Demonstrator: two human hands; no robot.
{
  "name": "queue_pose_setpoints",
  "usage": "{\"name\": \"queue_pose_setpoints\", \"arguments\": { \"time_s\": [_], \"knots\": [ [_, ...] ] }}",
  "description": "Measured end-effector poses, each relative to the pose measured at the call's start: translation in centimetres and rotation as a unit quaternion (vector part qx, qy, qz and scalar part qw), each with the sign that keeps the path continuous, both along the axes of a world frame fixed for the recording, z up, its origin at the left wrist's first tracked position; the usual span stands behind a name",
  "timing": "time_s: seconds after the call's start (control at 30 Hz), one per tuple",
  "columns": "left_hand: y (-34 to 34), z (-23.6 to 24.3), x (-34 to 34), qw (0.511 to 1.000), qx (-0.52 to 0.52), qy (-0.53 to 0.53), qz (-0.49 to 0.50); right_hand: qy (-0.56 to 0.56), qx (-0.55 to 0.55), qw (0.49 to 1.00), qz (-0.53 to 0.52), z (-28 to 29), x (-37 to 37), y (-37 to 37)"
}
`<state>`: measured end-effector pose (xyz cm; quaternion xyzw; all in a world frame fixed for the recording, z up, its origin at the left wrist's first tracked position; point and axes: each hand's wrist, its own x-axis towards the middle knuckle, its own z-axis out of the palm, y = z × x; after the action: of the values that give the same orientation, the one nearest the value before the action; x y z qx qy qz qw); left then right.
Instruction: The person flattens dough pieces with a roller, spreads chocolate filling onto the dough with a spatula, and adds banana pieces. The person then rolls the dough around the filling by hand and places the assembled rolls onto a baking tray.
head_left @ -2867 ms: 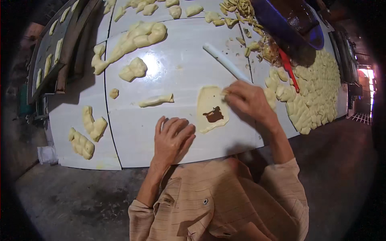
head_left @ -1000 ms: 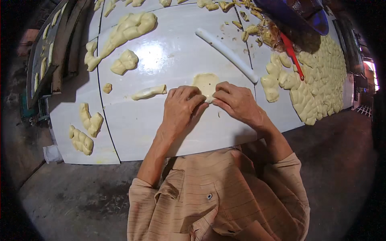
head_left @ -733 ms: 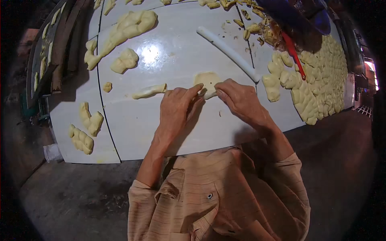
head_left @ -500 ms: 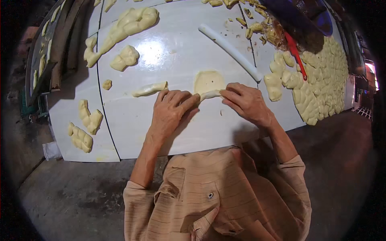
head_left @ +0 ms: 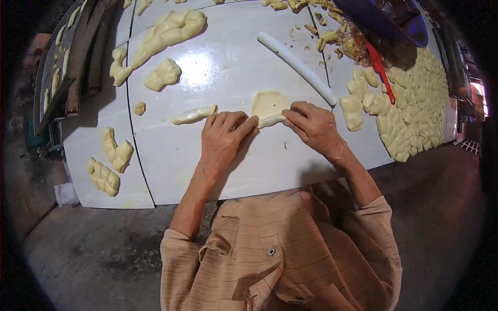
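Observation:
A flattened piece of pale dough [head_left: 269, 103] lies on the white table, its near edge rolled over into a narrow roll. My left hand [head_left: 224, 133] pinches the left end of that roll between thumb and fingers. At the right end, my right hand [head_left: 312, 124] grips it with curled fingertips. What is inside the roll is hidden. Just left of my left hand rests a finished-looking dough roll [head_left: 194, 115]. Beyond my right hand a white rolling rod [head_left: 296, 68] lies slantwise.
Dough lumps [head_left: 163, 75] and a long dough mass [head_left: 174, 30] sit to the left. On the right spreads a sheet of many dough pieces [head_left: 413, 111] with a red-handled tool [head_left: 381, 72] over it. Yellow filling pieces [head_left: 332, 36] lie at the back. A dark tray [head_left: 59, 62] stands far left.
The near edge of the dough is folded over slightly further. Both hands have shifted only a little and keep hold of the roll's ends.

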<state>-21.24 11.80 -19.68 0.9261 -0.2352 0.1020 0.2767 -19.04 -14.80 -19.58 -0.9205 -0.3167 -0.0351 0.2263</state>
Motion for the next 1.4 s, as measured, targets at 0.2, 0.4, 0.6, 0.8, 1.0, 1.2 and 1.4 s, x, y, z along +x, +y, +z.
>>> {"name": "queue_pose_setpoints", "arguments": {
  "time_s": [0.2,0.4,0.6,0.8,1.0,1.2,1.4],
  "knots": [
    [-0.4,0.6,1.2,0.999,0.043,-0.013,-0.017,0.029,0.049,0.998,-0.013,0.6,1.0,0.2],
    [-1.0,0.2,3.8,0.984,0.164,0.043,-0.046,-0.016,-0.094,0.995,0.037,0.2,3.0,1.0],
    [0.8,0.0,2.6,0.991,0.122,0.033,-0.040,0.003,0.017,0.999,0.035,0.6,2.4,-1.0],
    [-0.5,-0.7,2.9,0.996,-0.013,-0.026,-0.083,-0.029,0.035,0.997,0.062,-1.0,2.5,0.4],
    [-0.4,0.3,2.0,0.998,-0.059,-0.007,-0.016,-0.039,0.062,0.997,0.011,-0.4,2.3,0.6],
    [-1.0,-0.2,1.9,0.998,0.017,-0.045,0.027,-0.065,0.018,0.997,0.020,-0.7,2.8,1.2],
    [-0.7,-0.4,2.2,0.996,0.049,-0.062,0.028,-0.097,0.010,0.992,0.077,-0.9,3.2,0.4]
  ]
}}
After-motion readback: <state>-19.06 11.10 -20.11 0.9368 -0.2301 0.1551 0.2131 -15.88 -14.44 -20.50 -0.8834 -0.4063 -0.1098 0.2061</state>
